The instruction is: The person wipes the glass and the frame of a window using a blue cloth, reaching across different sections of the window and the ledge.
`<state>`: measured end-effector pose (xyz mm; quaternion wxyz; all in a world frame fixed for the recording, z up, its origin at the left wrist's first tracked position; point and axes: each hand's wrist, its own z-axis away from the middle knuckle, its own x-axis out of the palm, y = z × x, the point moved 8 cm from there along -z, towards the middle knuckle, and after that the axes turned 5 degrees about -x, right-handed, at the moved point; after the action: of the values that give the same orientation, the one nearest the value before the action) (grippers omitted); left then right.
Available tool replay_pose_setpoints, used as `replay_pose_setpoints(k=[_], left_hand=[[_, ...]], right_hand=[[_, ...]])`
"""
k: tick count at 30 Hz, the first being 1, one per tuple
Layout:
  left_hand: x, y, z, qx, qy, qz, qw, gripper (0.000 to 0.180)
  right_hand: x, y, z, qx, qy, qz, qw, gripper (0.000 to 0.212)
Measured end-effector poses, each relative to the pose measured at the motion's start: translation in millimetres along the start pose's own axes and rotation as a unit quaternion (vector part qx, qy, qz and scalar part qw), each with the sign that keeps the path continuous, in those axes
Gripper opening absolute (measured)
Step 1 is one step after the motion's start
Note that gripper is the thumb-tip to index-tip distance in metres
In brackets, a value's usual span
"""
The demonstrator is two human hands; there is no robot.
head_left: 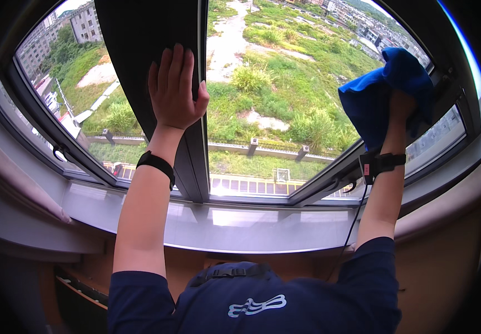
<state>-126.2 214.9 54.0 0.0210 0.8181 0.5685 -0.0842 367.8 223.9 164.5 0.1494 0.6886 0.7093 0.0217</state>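
Note:
My left hand (176,92) lies flat on the broad dark window post (140,28), its fingers stretched upward and its thumb out to the side. It holds nothing. Over at the right, my right hand (402,104) has a blue cloth (367,97) by the right side of the window. The cloth drapes over most of that hand, so its fingers are hidden. A corner of the cloth hangs down in front of the large middle pane (285,106). I cannot tell whether the cloth touches the glass or the frame.
A pale window sill (240,228) curves below the panes. Window handles sit low on the left (59,153) and right (352,186) frames. From a small box on my right wrist strap (367,168), a thin black cable (356,217) runs down. Grass, a fence and buildings show outside.

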Motion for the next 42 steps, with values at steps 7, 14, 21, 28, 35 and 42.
replay_pose_setpoints(k=[7,14,21,28,35,42], left_hand=[[2,-3,6,0.005,0.008,-0.002,1.0,0.062],[7,2,7,-0.006,0.014,0.017,1.0,0.056],[3,-2,3,0.02,0.011,-0.016,1.0,0.063],[7,4,-2,0.014,0.043,0.015,0.999,0.063],[12,3,4,0.011,0.011,0.006,1.0,0.065],[13,4,8,0.033,0.013,0.012,0.999,0.061]], right_hand=[[17,-138,-47,0.001,0.165,-0.141,0.976,0.048],[13,-363,-67,-0.073,0.1,-0.361,0.924,0.067],[11,-210,-52,-0.076,0.051,-0.263,0.96,0.063],[-36,55,-3,0.002,0.082,0.038,0.996,0.06],[12,-172,-73,-0.004,0.134,-0.048,0.99,0.056],[-2,-370,-92,-0.081,0.081,-0.422,0.899,0.052]])
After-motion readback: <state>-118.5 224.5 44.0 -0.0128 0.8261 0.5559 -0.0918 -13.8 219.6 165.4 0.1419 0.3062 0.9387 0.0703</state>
